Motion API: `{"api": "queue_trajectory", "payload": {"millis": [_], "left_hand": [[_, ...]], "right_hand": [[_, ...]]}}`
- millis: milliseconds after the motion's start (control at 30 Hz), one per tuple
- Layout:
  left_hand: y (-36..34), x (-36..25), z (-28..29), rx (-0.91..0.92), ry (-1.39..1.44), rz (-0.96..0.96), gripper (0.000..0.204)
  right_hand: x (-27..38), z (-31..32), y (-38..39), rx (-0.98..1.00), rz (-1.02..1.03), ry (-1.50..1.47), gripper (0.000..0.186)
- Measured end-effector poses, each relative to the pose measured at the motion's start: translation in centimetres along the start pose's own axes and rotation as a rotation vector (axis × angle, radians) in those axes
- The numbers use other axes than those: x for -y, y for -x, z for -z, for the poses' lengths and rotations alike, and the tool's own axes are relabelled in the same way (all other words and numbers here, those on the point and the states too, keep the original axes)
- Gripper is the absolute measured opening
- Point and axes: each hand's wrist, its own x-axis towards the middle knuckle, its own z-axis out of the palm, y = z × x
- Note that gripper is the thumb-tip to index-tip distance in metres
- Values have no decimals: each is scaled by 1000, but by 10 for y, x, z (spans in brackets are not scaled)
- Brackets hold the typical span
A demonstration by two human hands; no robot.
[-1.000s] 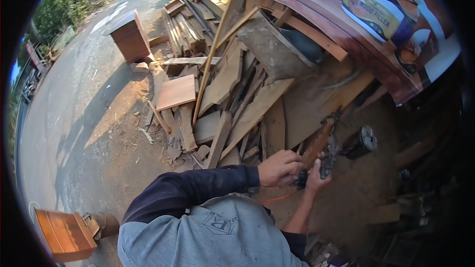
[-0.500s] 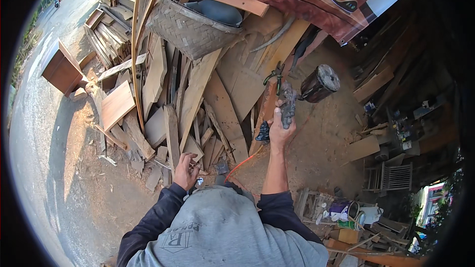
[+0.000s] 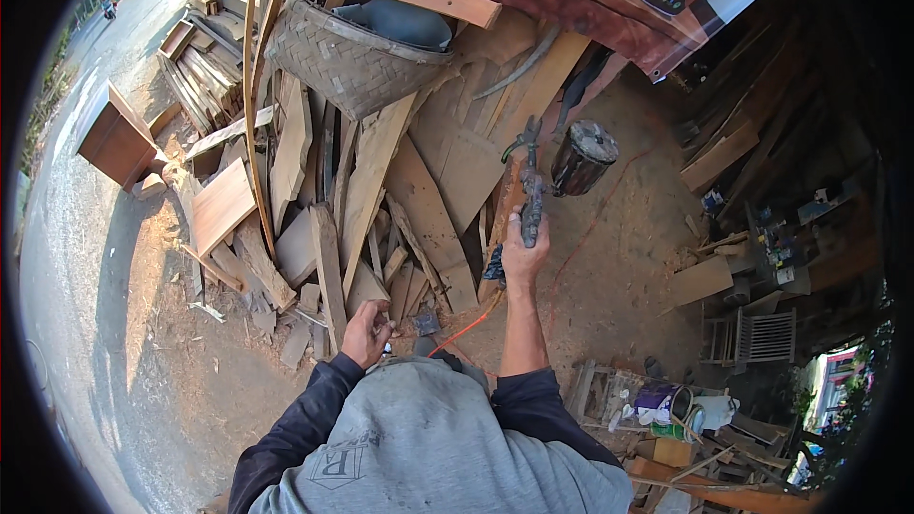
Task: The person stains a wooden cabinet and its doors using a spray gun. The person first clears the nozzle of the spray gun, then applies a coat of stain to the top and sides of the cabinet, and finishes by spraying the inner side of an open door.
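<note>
Right hand (image 3: 526, 246) closed round dark tool (image 3: 532, 206), can (image 3: 584, 160) just beyond. Left hand (image 3: 367, 335) loosely curled, near board (image 3: 327, 276); cannot tell if pinching.

Sunlit grey road (image 3: 69, 276) at left, brown dirt ground (image 3: 624, 271), slatted furniture (image 3: 766, 337) in deep shade at right.

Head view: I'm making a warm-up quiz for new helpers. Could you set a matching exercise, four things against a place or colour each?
1. dark tool
2. basket
3. cord
4. wooden cabinet

A. thin and bright orange
B. near the picture's left side
C. in the right hand
D. upper part of the picture, just left of centre

Pairs: 1-C, 2-D, 3-A, 4-B
</note>
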Motion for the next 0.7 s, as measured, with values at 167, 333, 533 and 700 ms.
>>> {"api": "queue_trajectory", "payload": {"millis": [167,333,533,700], "left_hand": [[-3,4,-5,4,-44,-2,34],[-5,-2,-5,-4,31,71,35],[0,-2,-3,-60,-3,85,34],[-4,-11,-4,-76,5,107,31]], "right_hand": [[7,-5,-1,68,-163,-74,23],[-21,-10,-26,-3,-4,42,24],[10,-12,-56,-91,309,63,26],[17,-16,-61,-34,64,-120,26]]}}
